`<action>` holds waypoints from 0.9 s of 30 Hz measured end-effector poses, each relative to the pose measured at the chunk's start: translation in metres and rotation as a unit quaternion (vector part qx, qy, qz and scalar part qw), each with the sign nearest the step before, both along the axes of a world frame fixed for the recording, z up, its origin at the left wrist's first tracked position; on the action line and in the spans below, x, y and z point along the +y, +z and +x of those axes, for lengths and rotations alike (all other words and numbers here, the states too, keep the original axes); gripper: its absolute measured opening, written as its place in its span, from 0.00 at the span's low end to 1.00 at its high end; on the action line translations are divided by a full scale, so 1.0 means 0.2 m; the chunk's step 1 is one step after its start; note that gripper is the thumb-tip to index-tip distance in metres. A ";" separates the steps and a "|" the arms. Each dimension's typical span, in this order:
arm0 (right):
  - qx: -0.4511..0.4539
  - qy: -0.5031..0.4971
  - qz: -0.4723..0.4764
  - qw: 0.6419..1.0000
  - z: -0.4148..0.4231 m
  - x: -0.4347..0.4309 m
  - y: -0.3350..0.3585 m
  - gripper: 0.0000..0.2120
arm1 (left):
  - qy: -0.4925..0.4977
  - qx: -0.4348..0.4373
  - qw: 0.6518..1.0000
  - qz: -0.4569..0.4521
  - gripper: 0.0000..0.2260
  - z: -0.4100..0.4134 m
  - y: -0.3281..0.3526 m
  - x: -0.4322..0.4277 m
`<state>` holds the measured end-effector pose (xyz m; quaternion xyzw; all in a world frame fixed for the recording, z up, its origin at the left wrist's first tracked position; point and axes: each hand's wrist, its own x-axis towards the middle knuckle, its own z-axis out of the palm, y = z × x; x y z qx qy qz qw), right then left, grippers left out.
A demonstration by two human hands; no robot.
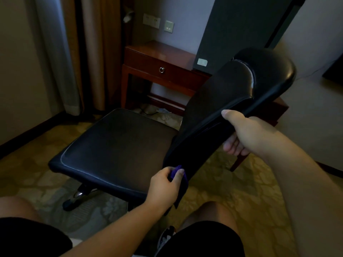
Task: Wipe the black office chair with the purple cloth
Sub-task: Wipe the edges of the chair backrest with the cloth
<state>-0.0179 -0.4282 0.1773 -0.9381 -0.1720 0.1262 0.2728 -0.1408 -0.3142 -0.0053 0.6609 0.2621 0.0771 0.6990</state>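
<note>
Nearest, left hand (164, 184) clenched around purple cloth (179, 179), pressed to the backrest's lower edge. Further up, right hand (241, 132) gripping the side rim of the black office chair (115, 145) backrest, tilted toward the camera. Beyond, wooden side table (157, 65) against the wall.

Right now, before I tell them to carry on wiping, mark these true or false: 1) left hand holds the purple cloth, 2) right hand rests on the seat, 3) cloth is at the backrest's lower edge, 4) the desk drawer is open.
1) True: the left hand grips the purple cloth.
2) False: the right hand grips the backrest edge, not the seat.
3) True: the cloth sits at the backrest's lower edge.
4) False: the drawer of the wooden desk looks shut.
</note>
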 end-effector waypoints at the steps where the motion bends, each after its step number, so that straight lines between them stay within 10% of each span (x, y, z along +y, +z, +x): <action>1: 0.001 -0.001 -0.001 1.000 0.00 0.00 0.00 0.40 | 0.006 0.009 1.000 -0.012 0.06 0.00 0.02 0.00; 16: -0.030 0.037 -0.088 0.995 -0.08 0.02 0.10 0.37 | 0.009 -0.261 0.956 0.130 0.13 0.14 0.62 -0.07; 23: -0.013 0.077 -0.149 0.986 -0.07 0.03 0.06 0.52 | 0.004 -0.195 0.955 0.222 0.13 0.07 0.24 0.04; 27: -0.025 0.097 -0.095 0.990 -0.07 0.02 0.00 0.39 | -0.017 -0.070 0.985 0.159 0.10 0.00 -0.01 0.11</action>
